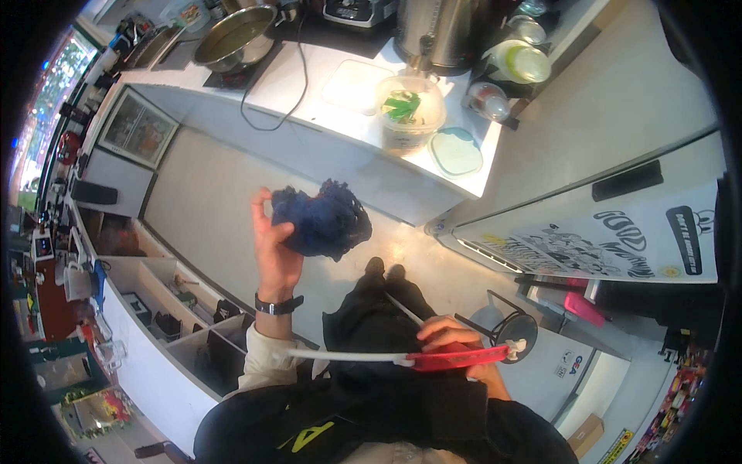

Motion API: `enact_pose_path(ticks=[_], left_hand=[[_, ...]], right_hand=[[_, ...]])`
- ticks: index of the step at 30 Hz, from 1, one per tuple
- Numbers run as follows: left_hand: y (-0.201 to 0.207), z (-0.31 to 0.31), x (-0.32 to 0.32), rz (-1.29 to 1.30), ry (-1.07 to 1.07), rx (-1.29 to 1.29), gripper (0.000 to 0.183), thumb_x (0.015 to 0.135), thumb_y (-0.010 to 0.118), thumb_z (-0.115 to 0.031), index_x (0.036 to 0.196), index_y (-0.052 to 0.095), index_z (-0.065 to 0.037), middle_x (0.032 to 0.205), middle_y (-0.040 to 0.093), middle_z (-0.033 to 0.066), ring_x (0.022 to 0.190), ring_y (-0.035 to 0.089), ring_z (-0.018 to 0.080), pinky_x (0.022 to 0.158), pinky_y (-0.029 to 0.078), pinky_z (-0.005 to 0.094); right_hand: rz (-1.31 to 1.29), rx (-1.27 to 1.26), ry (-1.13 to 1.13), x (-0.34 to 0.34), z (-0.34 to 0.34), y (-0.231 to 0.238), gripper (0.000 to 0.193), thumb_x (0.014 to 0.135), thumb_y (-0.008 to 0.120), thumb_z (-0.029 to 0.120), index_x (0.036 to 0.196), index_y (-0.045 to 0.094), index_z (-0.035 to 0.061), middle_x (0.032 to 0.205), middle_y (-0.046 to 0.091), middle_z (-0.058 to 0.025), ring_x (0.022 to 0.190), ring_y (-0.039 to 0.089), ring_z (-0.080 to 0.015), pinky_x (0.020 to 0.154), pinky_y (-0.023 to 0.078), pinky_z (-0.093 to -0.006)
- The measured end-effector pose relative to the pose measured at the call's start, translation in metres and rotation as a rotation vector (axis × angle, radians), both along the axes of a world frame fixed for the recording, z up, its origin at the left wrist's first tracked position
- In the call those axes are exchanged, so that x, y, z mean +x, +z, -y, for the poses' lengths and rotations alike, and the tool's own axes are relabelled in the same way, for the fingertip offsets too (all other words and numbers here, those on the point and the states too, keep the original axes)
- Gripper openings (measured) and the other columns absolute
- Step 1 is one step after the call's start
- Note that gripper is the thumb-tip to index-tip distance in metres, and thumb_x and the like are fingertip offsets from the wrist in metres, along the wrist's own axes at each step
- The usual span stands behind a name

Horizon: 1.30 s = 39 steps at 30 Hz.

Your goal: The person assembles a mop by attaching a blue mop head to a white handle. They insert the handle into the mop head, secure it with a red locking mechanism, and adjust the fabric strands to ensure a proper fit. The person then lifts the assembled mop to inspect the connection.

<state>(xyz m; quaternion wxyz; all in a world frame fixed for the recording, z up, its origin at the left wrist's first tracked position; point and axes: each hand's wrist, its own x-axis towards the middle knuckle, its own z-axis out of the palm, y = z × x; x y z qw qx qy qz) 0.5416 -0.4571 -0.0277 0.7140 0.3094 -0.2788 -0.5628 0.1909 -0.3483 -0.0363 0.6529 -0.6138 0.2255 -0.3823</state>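
Observation:
My left hand (274, 243), with a black watch on its wrist, is raised out in front over the floor. Its thumb and fingers grip a crumpled dark blue cloth (325, 220) with a ragged, lacy-looking edge. Close to my body, my right hand (456, 340) is closed around a long, slim red and white tool (456, 359). The white part stretches left across my front, and the red part ends in a pale knob at the right. A thin grey rod also runs forward from this hand; whether it belongs to the tool I cannot tell.
A white counter (340, 127) ahead carries a metal pot (236, 39), a clear tub with green leaves (410, 116), its lid (456, 151) and a big steel urn (440, 31). Open drawers (178, 294) lie left. A fridge door (587, 224) juts in from the right, above a round-seated stool (516, 336).

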Motion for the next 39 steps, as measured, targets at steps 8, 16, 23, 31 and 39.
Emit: enact_pose_path(ticks=[8,16,23,31,39], left_hand=[[0.054,0.019,-0.001,0.002,0.08,-0.145,0.076,0.086,0.056,-0.008,0.155,0.025,-0.015,0.123,0.058,0.0209,0.108,0.065,0.0367,0.093,0.059,0.0502],[0.057,0.016,-0.053,-0.019,0.024,-0.095,0.073,0.088,0.054,-0.01,0.155,0.025,-0.014,0.125,0.058,0.0231,0.11,0.065,0.0364,0.09,0.06,0.0479],[0.078,0.0,-0.064,-0.024,0.099,-0.15,0.071,0.088,0.054,-0.009,0.154,0.027,-0.011,0.134,0.053,0.0208,0.117,0.062,0.0355,0.099,0.056,0.0485],[0.11,0.003,-0.066,0.033,0.124,-0.305,0.069,0.095,0.057,-0.014,0.155,0.023,-0.01,0.134,0.054,0.0226,0.118,0.062,0.0354,0.102,0.053,0.049],[0.131,0.007,-0.09,0.09,0.087,-0.378,0.087,0.086,0.063,0.007,0.157,0.017,-0.012,0.135,0.053,0.0191,0.123,0.056,0.0276,0.109,0.043,0.0412]], right_hand=[[-0.017,0.499,0.809,-0.009,0.084,0.0,0.066,0.09,0.063,-0.004,0.153,0.042,0.0064,0.167,0.02,-0.016,0.154,0.02,-0.0278,0.121,0.026,-0.0419],[-0.445,0.054,0.419,0.048,0.129,-0.031,0.036,0.087,0.077,0.016,0.118,0.062,0.005,0.122,0.062,-0.0069,0.095,0.069,-0.0184,0.072,0.057,-0.0326],[-0.526,-0.645,-0.356,0.085,0.104,-0.063,0.047,0.077,0.081,0.015,0.121,0.065,0.0065,0.112,0.062,-0.0093,0.096,0.057,-0.0307,0.087,0.044,-0.04],[-0.373,-0.919,-0.509,0.011,0.142,0.031,0.034,0.078,0.069,-0.001,0.111,0.07,0.0046,0.107,0.067,-0.0089,0.091,0.057,-0.0292,0.09,0.042,-0.0403],[-0.436,-0.649,0.001,-0.017,0.182,0.165,0.033,0.079,0.065,-0.005,0.111,0.066,0.0022,0.092,0.058,-0.0114,0.089,0.056,-0.0263,0.08,0.045,-0.0333]])
